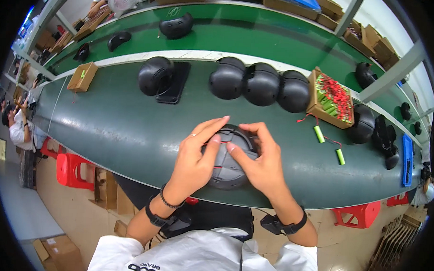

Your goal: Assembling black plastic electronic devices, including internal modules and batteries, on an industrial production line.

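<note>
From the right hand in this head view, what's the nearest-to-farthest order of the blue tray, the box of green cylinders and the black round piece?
From the right hand:
1. Black round piece: touching it, between both hands.
2. Box of green cylinders: ahead and to the right.
3. Blue tray: far right.

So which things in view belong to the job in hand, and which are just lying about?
Likely in the job:
round black housing, being handled
loose green cells
row of black domes

Seemingly just about:
red stool at left
floor carton, lower left
</note>
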